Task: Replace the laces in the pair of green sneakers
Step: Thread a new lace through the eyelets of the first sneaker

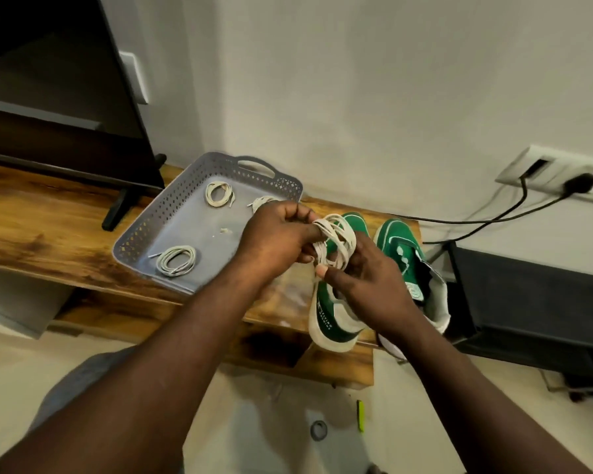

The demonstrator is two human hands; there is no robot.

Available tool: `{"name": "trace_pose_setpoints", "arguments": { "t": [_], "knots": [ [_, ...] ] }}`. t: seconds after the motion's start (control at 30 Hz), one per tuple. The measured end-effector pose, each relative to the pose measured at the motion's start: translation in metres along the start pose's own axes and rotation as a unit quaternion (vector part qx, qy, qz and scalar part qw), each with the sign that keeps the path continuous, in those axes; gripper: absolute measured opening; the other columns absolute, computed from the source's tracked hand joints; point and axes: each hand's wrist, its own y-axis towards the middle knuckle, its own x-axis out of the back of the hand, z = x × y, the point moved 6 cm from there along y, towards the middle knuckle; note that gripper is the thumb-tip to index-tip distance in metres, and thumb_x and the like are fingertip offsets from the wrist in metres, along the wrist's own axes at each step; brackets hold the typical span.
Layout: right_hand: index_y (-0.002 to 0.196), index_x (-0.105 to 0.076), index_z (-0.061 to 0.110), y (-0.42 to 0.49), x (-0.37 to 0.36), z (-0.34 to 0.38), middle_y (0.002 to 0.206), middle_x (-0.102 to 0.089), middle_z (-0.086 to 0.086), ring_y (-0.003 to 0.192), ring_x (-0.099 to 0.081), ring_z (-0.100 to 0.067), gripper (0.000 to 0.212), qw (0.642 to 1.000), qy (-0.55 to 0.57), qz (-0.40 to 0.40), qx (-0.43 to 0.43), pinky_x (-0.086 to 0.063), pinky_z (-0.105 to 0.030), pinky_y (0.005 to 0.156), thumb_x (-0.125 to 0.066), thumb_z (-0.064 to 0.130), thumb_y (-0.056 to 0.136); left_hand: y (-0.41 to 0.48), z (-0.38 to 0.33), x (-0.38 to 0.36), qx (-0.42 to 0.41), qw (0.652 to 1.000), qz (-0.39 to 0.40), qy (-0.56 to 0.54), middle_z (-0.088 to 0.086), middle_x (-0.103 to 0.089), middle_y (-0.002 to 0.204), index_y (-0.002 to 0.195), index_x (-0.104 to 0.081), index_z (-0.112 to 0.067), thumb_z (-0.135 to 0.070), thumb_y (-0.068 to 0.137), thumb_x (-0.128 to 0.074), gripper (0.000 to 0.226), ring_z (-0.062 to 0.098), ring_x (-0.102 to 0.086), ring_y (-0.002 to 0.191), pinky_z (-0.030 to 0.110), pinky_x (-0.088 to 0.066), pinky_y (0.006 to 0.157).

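**Q:** Head view: what surface and room are shown?

**A:** A wood-grain worktop stands against a pale wall. From the left it carries the foot and lower corner of a television, then a grey perforated tray. The green sneakers stand side by side at its right end, toes toward the wall. A wall socket holds a black plug, and cables trail from it toward a black box beside the worktop. Pale floor lies below.

**Q:** Where are the laces and hands?

**A:** Two spare coiled laces lie in plain sight in the tray. The left hand and right hand hold a cream coiled lace in the air above the tray-side sneaker. Each grip is clamped on this lace. The left fingers curl round its upper loops, and the right thumb and fingers pinch its lower loops.

**Q:** What is hidden or unclear?

**A:** A third coil in the tray is half covered by the left hand. The right hand and wrist cover most of the tray-side sneaker, so its eyelets cannot be read. The frame edge cuts off the television. The pale scraps at the tray's centre are too small to identify, as are a grey ring and a yellow-green strip on the floor.
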Motion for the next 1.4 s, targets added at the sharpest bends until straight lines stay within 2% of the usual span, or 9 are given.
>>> {"name": "trace_pose_setpoints", "arguments": {
  "t": [0.07, 0.33, 0.63, 0.77, 0.87, 1.0, 1.2, 1.3, 1.4],
  "knots": [
    [0.123, -0.064, 0.023, -0.011, 0.013, -0.006, 0.099, -0.079, 0.000, 0.089, -0.077, -0.018, 0.032, 0.997, 0.070, -0.012, -0.013, -0.063, -0.049, 0.083, -0.075, 0.014, 0.095, -0.004, 0.005, -0.012, 0.010, 0.999, -0.015, -0.029, 0.006, -0.078, 0.083, 0.098, -0.074, -0.009, -0.004, 0.091, -0.074, 0.009, 0.015, -0.070, 0.066, 0.028, -0.054, 0.058],
    [0.125, -0.064, 0.015, -0.026, 0.048, -0.033, 0.081, -0.075, -0.016, 0.069, -0.071, -0.031, 0.023, 0.981, 0.186, -0.042, -0.030, -0.061, -0.036, 0.068, -0.062, 0.009, 0.102, -0.003, 0.031, -0.037, 0.062, 0.994, -0.072, -0.057, 0.010, -0.075, 0.083, 0.096, -0.069, -0.008, 0.001, 0.094, -0.069, 0.010, 0.019, -0.069, 0.064, 0.023, -0.053, 0.053],
    [0.102, -0.076, 0.013, -0.015, 0.088, -0.071, 0.099, -0.078, -0.006, 0.076, -0.071, -0.024, 0.025, 0.973, 0.192, -0.083, -0.098, -0.046, -0.031, 0.063, -0.056, -0.001, 0.101, 0.042, 0.009, -0.085, 0.011, 0.997, -0.079, -0.015, 0.006, -0.076, 0.090, 0.097, -0.069, -0.018, -0.009, 0.098, -0.070, 0.009, 0.015, -0.072, 0.061, 0.026, -0.055, 0.054],
    [0.112, -0.075, 0.021, -0.010, 0.101, -0.080, 0.098, -0.079, -0.004, 0.075, -0.071, -0.033, 0.032, 0.969, 0.186, -0.095, -0.134, -0.050, -0.044, 0.068, -0.053, -0.001, 0.103, 0.058, -0.004, -0.119, -0.042, 0.996, -0.010, -0.074, 0.008, -0.075, 0.109, 0.109, -0.070, -0.015, -0.002, 0.099, -0.067, 0.017, 0.020, -0.078, 0.091, 0.034, -0.063, 0.076],
    [0.120, -0.072, 0.024, 0.000, 0.121, -0.082, 0.104, -0.079, -0.002, 0.084, -0.075, -0.025, 0.039, 0.964, 0.193, -0.123, -0.138, -0.058, -0.033, 0.066, -0.049, -0.003, 0.104, 0.063, -0.016, -0.145, -0.112, 0.979, 0.117, -0.127, 0.001, -0.061, 0.145, 0.132, -0.064, -0.027, 0.015, 0.096, -0.059, 0.056, 0.012, -0.060, 0.132, 0.028, -0.058, 0.093],
    [0.105, -0.075, 0.014, 0.002, 0.138, -0.099, 0.105, -0.078, -0.002, 0.084, -0.079, -0.014, 0.031, 0.960, 0.167, -0.173, -0.140, -0.060, -0.023, 0.063, -0.051, -0.006, 0.103, 0.071, 0.000, -0.157, -0.148, 0.974, 0.101, 0.138, -0.011, -0.045, 0.161, 0.142, -0.057, -0.044, 0.007, 0.094, -0.063, 0.070, 0.010, -0.045, 0.146, 0.032, -0.053, 0.107],
    [0.115, -0.078, 0.027, 0.001, 0.151, -0.105, 0.109, -0.077, 0.007, 0.090, -0.070, -0.003, 0.021, 0.957, -0.152, -0.217, -0.121, -0.056, -0.022, 0.077, -0.069, 0.018, 0.098, 0.042, 0.026, -0.177, -0.125, 0.861, 0.093, 0.484, -0.005, -0.065, 0.134, 0.139, -0.060, -0.036, -0.067, 0.087, -0.069, 0.061, 0.024, -0.049, 0.132, 0.050, -0.046, 0.107],
    [0.136, -0.068, 0.027, 0.002, 0.145, -0.109, 0.127, -0.073, 0.003, 0.108, -0.069, -0.013, 0.041, 0.944, -0.234, -0.189, -0.133, -0.059, -0.032, 0.086, -0.074, 0.025, 0.095, 0.032, 0.033, -0.183, -0.111, 0.809, 0.125, 0.564, 0.001, -0.062, 0.135, 0.153, -0.042, -0.037, -0.067, 0.089, -0.067, 0.074, 0.029, -0.043, 0.137, 0.049, -0.041, 0.109],
    [0.131, -0.071, 0.029, 0.002, 0.137, -0.112, 0.125, -0.074, 0.000, 0.108, -0.070, -0.017, 0.038, 0.946, -0.244, -0.144, -0.156, -0.057, -0.029, 0.089, -0.074, 0.022, 0.094, 0.031, 0.039, -0.174, -0.075, 0.814, 0.132, 0.561, 0.012, -0.049, 0.138, 0.155, -0.034, -0.039, -0.060, 0.091, -0.068, 0.076, 0.033, -0.052, 0.126, 0.047, -0.049, 0.103]
  ]
}}
